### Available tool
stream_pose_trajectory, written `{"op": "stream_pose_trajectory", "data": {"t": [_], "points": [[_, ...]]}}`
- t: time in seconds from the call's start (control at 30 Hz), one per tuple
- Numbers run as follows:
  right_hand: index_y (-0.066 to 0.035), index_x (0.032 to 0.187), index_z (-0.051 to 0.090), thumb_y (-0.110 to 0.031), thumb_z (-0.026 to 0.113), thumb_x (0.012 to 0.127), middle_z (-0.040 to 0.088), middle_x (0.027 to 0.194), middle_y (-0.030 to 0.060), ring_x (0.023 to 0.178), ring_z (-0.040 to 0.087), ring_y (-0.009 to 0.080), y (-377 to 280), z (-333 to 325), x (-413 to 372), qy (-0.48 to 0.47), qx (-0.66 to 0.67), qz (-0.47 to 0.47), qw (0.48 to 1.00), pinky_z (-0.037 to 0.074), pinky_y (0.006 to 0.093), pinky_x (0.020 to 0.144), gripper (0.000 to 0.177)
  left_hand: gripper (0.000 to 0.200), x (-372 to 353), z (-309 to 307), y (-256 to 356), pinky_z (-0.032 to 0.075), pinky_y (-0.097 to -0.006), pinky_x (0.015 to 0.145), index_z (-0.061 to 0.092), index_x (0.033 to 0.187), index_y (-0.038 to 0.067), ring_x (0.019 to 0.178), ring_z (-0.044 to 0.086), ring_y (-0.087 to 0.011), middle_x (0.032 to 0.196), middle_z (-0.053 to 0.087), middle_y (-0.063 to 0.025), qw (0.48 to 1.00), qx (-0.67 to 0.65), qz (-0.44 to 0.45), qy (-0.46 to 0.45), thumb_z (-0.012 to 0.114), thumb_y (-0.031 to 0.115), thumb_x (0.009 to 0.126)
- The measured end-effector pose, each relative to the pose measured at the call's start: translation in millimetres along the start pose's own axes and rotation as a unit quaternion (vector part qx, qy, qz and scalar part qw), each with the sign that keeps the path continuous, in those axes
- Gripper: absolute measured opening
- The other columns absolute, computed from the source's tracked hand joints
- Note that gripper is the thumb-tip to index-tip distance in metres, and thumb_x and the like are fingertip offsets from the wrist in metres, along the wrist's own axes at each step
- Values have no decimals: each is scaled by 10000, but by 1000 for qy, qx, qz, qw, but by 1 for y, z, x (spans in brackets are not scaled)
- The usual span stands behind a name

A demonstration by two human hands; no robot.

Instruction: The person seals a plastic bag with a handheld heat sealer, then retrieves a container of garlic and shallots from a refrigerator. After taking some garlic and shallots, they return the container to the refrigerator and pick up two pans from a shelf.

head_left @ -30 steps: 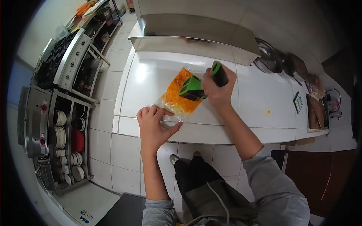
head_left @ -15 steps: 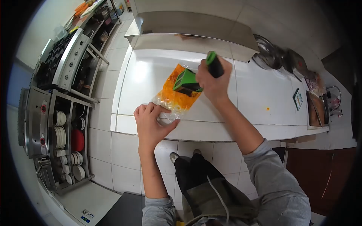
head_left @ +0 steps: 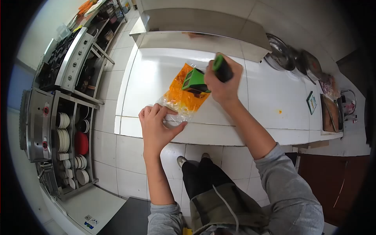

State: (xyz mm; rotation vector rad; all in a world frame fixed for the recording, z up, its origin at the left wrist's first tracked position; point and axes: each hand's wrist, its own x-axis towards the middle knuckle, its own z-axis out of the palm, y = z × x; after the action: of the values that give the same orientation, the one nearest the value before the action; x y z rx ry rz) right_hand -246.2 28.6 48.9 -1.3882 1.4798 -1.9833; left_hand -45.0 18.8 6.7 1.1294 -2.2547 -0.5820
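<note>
A clear plastic bag [head_left: 181,96] with orange contents lies flat on the white tiled counter [head_left: 152,74]. My right hand [head_left: 225,80] is wrapped round the black and green handle of a green tool [head_left: 194,81], whose wide head rests on the upper right part of the bag. At the bag's lower end is my left hand [head_left: 158,127], thumb and fingers spread, with the fingertips touching the clear plastic. Whether the left fingertips pinch the plastic cannot be made out.
A steel shelf [head_left: 203,39] runs along the counter's back. Metal pans [head_left: 280,53], a green-edged object [head_left: 311,102] and a sink [head_left: 331,113] are at the right. A small orange bit [head_left: 280,111] lies nearby. Stove [head_left: 72,58] and plate rack [head_left: 94,149] stand left.
The green tool's head has shifted slightly up and to the right over the bag, with my right hand still round its handle. My left hand has hardly moved.
</note>
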Motion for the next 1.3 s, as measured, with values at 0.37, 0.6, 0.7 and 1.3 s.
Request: {"op": "stream_pose_trajectory", "data": {"t": [0.37,0.6,0.7,1.3], "points": [[40,870,586,13,637,593,537,599,56,503,517,123,56,-10,-19,56,-168,-107,978,417,237,485,283,338,1,1,2,291,-335,873,617,746,105,810,449,-197,747,484,-3,1000,4,-5,7,805,221,490],[26,685,501,27,598,653,496,549,55,482,501,112,22,-10,-2,26,12,-53,998,410,252,468,102,324,0,0,0,296,-334,866,607,717,105,782,438,-192,735,470,-1,1000,9,-1,8,808,230,495],[18,666,486,23,594,648,460,525,44,470,443,86,19,-13,1,19,42,-43,998,371,244,455,110,329,1,1,0,296,-335,865,602,711,106,780,437,-193,727,459,0,1000,-5,3,23,810,235,491],[16,628,464,-16,554,660,429,542,-3,532,426,75,-5,-22,26,24,-42,-20,999,354,226,481,101,350,1,-2,0,283,-337,880,579,702,104,802,439,-198,753,469,-4,1000,-12,2,1,812,210,464]]}}
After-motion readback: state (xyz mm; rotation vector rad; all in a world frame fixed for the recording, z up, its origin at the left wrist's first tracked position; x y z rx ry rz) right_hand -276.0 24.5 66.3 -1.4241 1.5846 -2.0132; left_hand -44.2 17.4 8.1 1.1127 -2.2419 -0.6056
